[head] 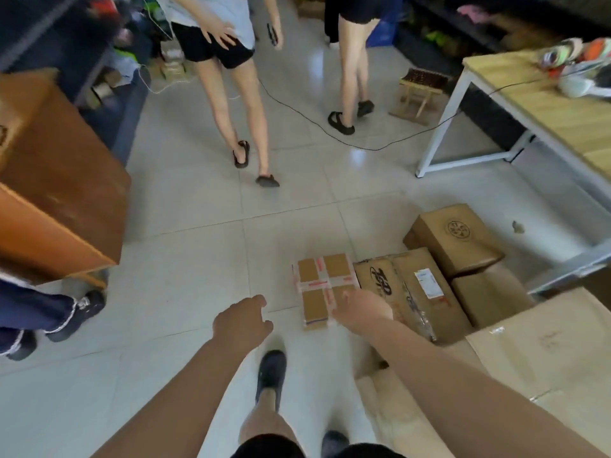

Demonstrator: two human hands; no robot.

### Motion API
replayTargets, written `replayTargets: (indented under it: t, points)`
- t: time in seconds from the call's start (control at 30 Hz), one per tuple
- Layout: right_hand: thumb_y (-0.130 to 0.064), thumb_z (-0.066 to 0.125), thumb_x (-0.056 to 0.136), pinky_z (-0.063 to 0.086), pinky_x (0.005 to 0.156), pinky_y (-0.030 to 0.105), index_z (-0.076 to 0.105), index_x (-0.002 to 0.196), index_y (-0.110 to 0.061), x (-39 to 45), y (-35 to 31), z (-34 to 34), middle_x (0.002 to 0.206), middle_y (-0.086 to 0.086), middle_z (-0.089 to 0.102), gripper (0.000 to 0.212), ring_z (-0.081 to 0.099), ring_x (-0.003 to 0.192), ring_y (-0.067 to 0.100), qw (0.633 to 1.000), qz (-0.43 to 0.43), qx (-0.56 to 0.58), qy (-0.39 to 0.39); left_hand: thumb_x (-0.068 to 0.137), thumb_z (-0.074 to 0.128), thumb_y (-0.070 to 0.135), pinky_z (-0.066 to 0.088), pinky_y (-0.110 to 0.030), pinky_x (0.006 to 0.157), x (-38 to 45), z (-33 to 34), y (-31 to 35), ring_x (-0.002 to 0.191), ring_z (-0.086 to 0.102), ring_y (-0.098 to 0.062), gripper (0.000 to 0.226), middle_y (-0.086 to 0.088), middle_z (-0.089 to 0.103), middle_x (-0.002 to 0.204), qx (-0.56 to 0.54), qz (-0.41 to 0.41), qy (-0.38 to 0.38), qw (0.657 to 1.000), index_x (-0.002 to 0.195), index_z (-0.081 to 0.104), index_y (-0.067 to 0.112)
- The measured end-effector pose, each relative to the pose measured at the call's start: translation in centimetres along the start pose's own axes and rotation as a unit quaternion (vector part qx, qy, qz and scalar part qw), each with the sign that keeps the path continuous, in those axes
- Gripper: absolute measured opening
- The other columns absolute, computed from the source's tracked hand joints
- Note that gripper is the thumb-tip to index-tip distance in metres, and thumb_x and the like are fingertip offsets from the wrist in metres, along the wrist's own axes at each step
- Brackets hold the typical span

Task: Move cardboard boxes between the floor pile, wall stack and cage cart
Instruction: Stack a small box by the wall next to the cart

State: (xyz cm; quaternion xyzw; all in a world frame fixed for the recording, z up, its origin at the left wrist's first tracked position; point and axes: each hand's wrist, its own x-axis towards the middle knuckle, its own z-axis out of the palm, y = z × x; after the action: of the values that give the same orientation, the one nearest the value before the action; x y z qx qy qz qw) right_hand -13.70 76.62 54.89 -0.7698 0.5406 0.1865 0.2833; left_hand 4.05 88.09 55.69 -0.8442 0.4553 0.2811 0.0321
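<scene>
A small flat cardboard box crossed with printed tape lies on the tiled floor. Right of it sits a longer box with a white label, then a box with a round stamp and a plain box in the floor pile. My right hand hovers over the taped box's near right edge, fingers relaxed, holding nothing. My left hand is stretched out to the left of that box, fingers loosely curled, empty.
Two people walk away ahead; a third person's legs stand at the left beside a large brown box. A black cable crosses the floor. A wooden-topped table stands at the right. A big pale carton lies near right.
</scene>
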Motion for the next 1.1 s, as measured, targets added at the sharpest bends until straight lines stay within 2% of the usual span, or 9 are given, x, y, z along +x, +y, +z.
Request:
replayTargets:
  t: [0.2,0.37,0.47,0.57,0.77,0.87,0.97,1.03,1.1]
  points:
    - [-0.048,0.052,0.089,0.053,0.087,0.036,0.046,0.131,-0.020,8.5,-2.2,-2.5,0.113,0.000,0.061,0.050,0.061,0.102,0.020,0.991,0.095,0.094,0.003,0.092,0.049,0.032,0.044,-0.029,0.094,12.7,-3.6,0.9,0.118,0.054,-0.018,0.046,0.003,0.054,0.132,0.036,0.055,-0.047,0.997,0.137,0.041,0.025]
    - [-0.048,0.051,0.090,0.053,0.072,0.030,0.043,0.132,-0.019,16.9,-2.5,-1.9,0.106,-0.001,0.058,0.051,0.060,0.090,0.017,0.987,0.119,0.104,-0.012,0.091,0.047,0.033,0.041,-0.028,0.078,21.8,-2.5,1.7,0.110,0.056,-0.020,0.039,0.002,0.057,0.123,0.110,0.065,-0.093,0.987,0.129,0.044,0.021]
    - [-0.043,0.053,0.091,0.047,0.057,0.022,0.042,0.133,-0.017,22.8,-1.7,0.5,0.109,-0.001,0.058,0.050,0.058,0.083,0.013,0.983,0.130,0.131,-0.021,0.091,0.045,0.032,0.041,-0.027,0.078,26.7,1.0,1.9,0.109,0.056,-0.019,0.040,0.002,0.056,0.124,0.115,0.061,-0.126,0.983,0.130,0.042,0.022]
    - [-0.043,0.053,0.090,0.053,0.066,0.026,0.037,0.138,-0.018,29.2,0.4,4.9,0.125,0.001,0.056,0.056,0.062,0.094,0.016,0.975,0.150,0.159,-0.039,0.091,0.044,0.032,0.045,-0.028,0.085,31.7,6.5,2.2,0.110,0.055,-0.017,0.045,0.003,0.052,0.128,0.107,0.056,-0.158,0.980,0.134,0.038,0.021]
    - [-0.051,0.056,0.087,0.048,0.099,0.041,0.018,0.150,-0.020,41.3,6.3,14.9,0.153,0.003,0.027,0.081,0.040,0.133,0.024,0.969,0.183,0.158,-0.045,0.093,0.047,0.037,0.045,-0.025,0.081,41.0,19.7,1.9,0.108,0.055,-0.015,0.052,0.002,0.050,0.131,0.028,-0.003,-0.190,0.981,0.139,0.031,0.018]
    - [-0.053,0.060,0.083,0.040,0.105,0.048,0.015,0.150,-0.017,47.1,10.0,19.2,0.152,0.004,0.024,0.089,0.032,0.136,0.026,0.965,0.221,0.141,-0.021,0.091,0.051,0.035,0.044,-0.024,0.074,45.7,26.2,1.8,0.094,0.051,-0.014,0.053,-0.001,0.053,0.124,-0.047,-0.070,-0.205,0.975,0.135,0.031,0.014]
    - [-0.054,0.062,0.082,0.034,0.110,0.046,0.011,0.149,-0.011,51.9,13.8,22.4,0.154,0.007,0.019,0.095,0.028,0.139,0.027,0.959,0.258,0.114,0.015,0.088,0.058,0.029,0.053,-0.034,0.082,50.3,32.0,1.8,0.099,0.059,-0.021,0.063,-0.004,0.056,0.115,-0.169,-0.146,-0.200,0.954,0.138,0.025,0.010]
    - [-0.056,0.061,0.082,0.033,0.107,0.046,0.020,0.145,-0.009,54.2,15.6,24.0,0.149,0.008,0.031,0.089,0.036,0.134,0.027,0.950,0.285,0.127,0.022,0.085,0.064,0.027,0.051,-0.041,0.089,52.6,34.5,2.0,0.108,0.057,-0.029,0.077,-0.011,0.052,0.123,-0.254,-0.187,-0.173,0.933,0.142,0.017,0.008]
    - [-0.061,0.060,0.080,0.040,0.102,0.043,0.036,0.134,-0.013,55.6,16.4,25.1,0.130,0.004,0.051,0.076,0.050,0.119,0.023,0.950,0.284,0.132,0.001,0.082,0.070,0.021,0.047,-0.043,0.090,54.5,35.6,2.2,0.116,0.051,-0.038,0.084,-0.018,0.046,0.133,-0.338,-0.237,-0.125,0.902,0.142,0.014,0.006]
